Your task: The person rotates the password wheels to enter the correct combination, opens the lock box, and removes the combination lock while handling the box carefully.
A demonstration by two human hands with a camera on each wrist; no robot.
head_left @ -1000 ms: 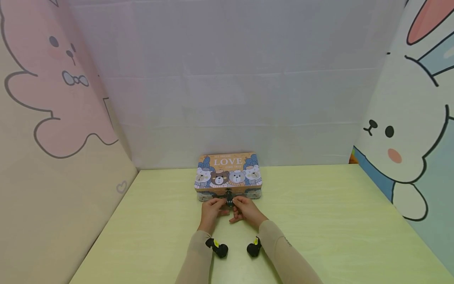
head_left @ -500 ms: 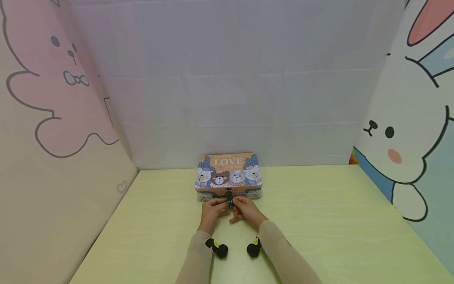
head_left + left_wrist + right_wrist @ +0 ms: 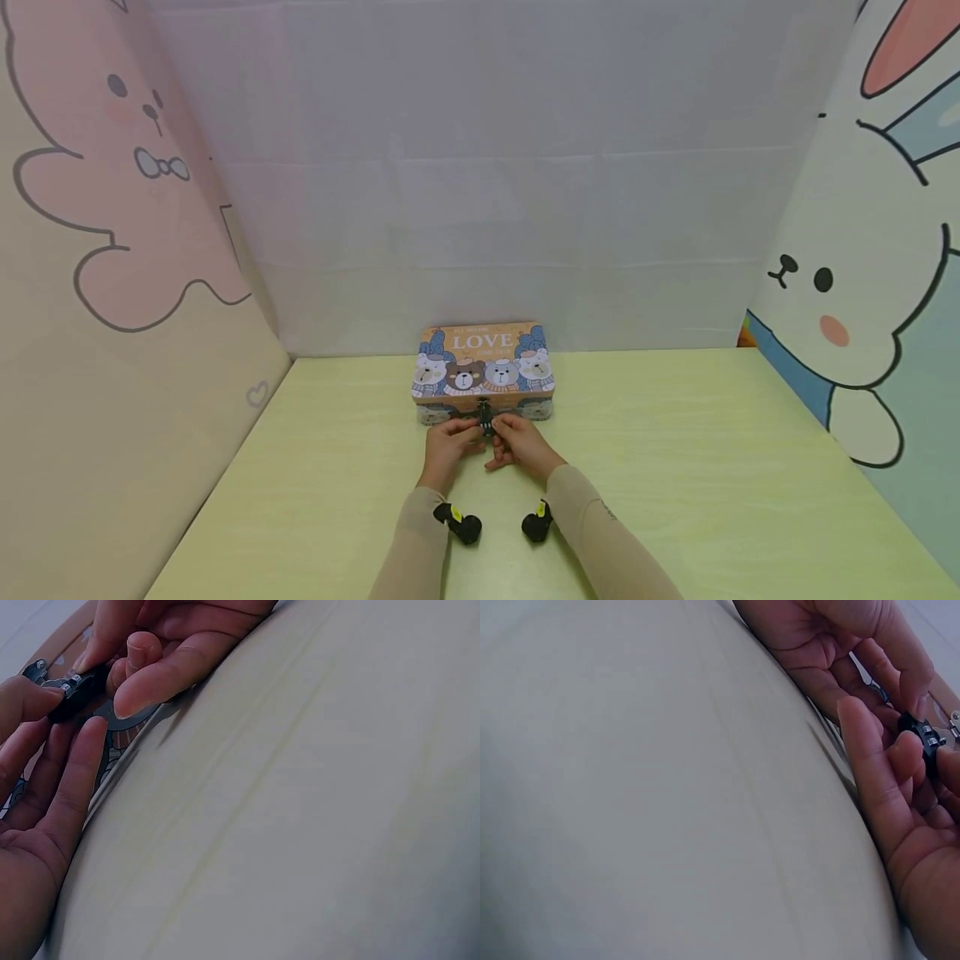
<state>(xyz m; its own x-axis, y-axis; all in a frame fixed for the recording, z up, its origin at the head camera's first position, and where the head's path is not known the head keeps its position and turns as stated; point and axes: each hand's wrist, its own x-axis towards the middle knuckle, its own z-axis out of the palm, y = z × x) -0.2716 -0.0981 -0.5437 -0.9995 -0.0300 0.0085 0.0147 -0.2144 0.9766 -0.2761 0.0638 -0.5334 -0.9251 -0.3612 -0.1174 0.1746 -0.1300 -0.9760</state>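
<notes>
A tin box [image 3: 482, 360] printed with bears and the word LOVE sits with its lid down by the back wall. On its front clasp hangs a small black combination padlock [image 3: 486, 419], whose silver number dials show in both wrist views. My left hand [image 3: 446, 450] pinches the padlock [image 3: 77, 695] from the left, thumb at the dials and the other fingers stretched out below. From the right side, my right hand [image 3: 529, 448] grips the same padlock [image 3: 921, 737] between thumb and forefinger, its other fingers partly bent in front of the box.
The box stands on a pale yellow-green table [image 3: 712, 467]. A white cloth wall [image 3: 480, 208] rises right behind it. Printed cartoon panels flank the table left and right. Black wrist cameras [image 3: 537, 525] sit near both cuffs.
Both hands stay at the padlock, with only slight finger movement. The box has not moved.
</notes>
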